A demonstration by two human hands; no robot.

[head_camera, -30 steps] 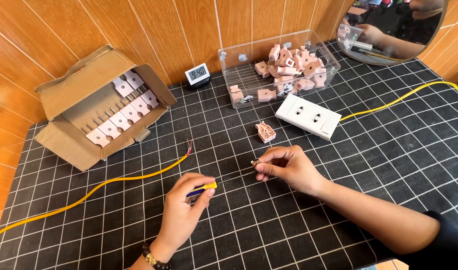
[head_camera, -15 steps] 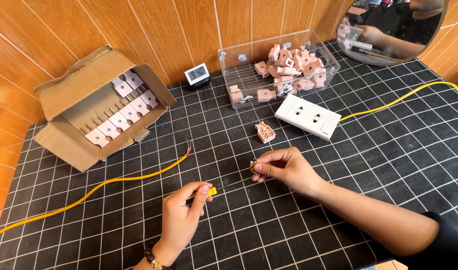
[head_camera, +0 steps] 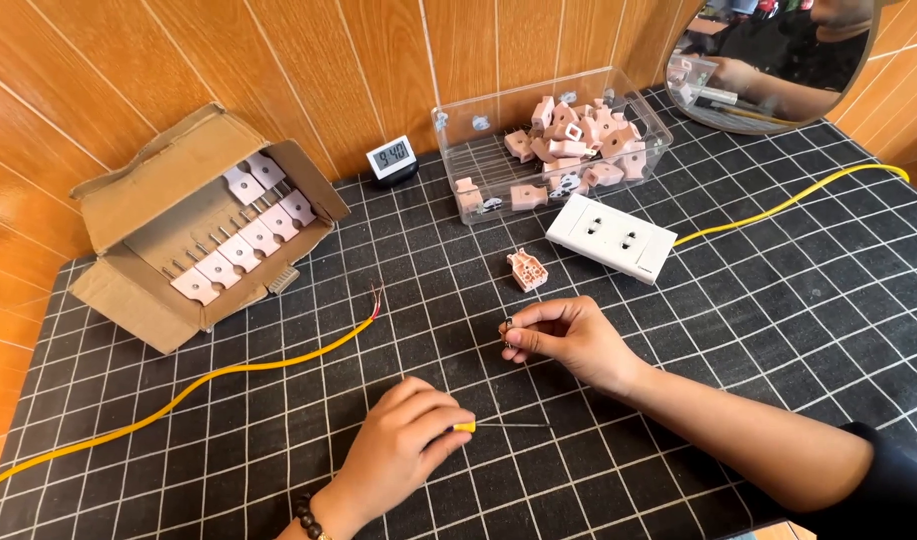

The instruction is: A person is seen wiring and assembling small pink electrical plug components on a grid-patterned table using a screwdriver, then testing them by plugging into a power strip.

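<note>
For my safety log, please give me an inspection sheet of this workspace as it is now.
Surface: black mat with white grid, lying flat.
Job's things: small dark part pinched in right hand; yellow-handled thin tool in left hand; one pink part loose on mat.
Clutter: open cardboard box of white plates; clear bin of pink parts; white double socket; small digital clock.
Grips: both hands closed on their items.
Cables: yellow wire with bared end; second yellow wire behind socket.
Surroundings: wooden wall; round mirror.
</note>
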